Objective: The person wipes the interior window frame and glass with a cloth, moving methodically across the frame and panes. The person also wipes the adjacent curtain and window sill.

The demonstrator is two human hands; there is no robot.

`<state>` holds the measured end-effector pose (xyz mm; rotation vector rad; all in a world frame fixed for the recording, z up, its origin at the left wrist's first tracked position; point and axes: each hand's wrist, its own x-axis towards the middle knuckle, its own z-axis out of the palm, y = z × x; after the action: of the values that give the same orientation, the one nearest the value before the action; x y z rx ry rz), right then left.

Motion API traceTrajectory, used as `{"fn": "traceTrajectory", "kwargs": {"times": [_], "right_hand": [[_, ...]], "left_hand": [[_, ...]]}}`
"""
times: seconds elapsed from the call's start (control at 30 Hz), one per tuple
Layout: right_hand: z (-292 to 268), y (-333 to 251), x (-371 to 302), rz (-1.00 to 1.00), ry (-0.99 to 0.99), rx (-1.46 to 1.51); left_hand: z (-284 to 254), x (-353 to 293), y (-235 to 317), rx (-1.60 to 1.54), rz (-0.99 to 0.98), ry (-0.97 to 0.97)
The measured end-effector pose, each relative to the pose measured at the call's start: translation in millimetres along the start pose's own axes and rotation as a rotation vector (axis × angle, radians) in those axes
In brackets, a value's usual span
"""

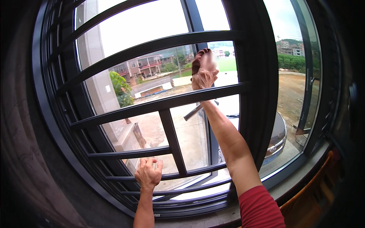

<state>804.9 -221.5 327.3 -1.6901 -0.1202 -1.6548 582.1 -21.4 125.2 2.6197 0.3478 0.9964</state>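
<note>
1. At the far left, a brownish curtain (23,125) is hanging beside the dark window surround.
2. You are facing a dark metal window grille of flat horizontal bars and one short upright bar (173,140), set inside a dark-framed glass window (251,76).
3. Your left hand (148,174) is resting low on the grille, its fingers curling over one of the lower horizontal bars just left of the short upright bar; it is closed around that bar and holding nothing else.
4. Through the glass, left of centre, a green shrub (121,89) and a multi-storey house with reddish balconies (142,66) are showing outside.
5. Your right hand (204,74) is reaching up through the grille above the long middle bar, your bare forearm crossing behind that bar, with a red sleeve (260,207) at the upper arm.
6. That right hand is gripping a dark reddish-brown cloth (198,60), bunched in a closed fist and held against the upright window frame, well above the left hand.
7. Below the arm, a silver car (275,133) is sitting outside, partly hidden by the frame.
8. At the lower right, an orange wooden chair back (311,190) is standing near the grey window sill (292,182).
</note>
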Motion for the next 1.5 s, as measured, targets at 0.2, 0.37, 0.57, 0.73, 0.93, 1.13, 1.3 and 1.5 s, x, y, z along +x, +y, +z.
{"fn": "traceTrajectory", "kwargs": {"times": [0.2, 0.37, 0.57, 0.73, 0.93, 1.13, 1.3, 1.5], "right_hand": [[3, -41, -19, -0.536, 0.07, 0.137], [-6, -55, -34, -0.985, -0.123, 0.341], [11, -18, 32, -0.545, 0.087, 0.139], [9, -50, 17, -0.645, 0.132, 0.149], [6, -97, -30, -1.082, -0.074, 0.46], [22, -61, 21, -0.749, 0.105, 0.184], [11, -42, 57, -0.447, 0.215, 0.081], [6, -87, 6, -0.912, 0.06, 0.328]], "left_hand": [[2, 1, -3, -0.023, 0.001, 0.016], [2, 2, -6, -0.033, 0.0, 0.037], [1, 5, -2, -0.014, 0.023, 0.043], [3, 5, -3, 0.012, 0.008, 0.057], [7, 5, -9, 0.043, 0.053, 0.104], [-1, 5, -5, -0.038, 0.006, 0.022], [6, 7, -5, -0.023, 0.057, 0.082], [3, 3, -6, -0.029, 0.049, 0.078]]}}
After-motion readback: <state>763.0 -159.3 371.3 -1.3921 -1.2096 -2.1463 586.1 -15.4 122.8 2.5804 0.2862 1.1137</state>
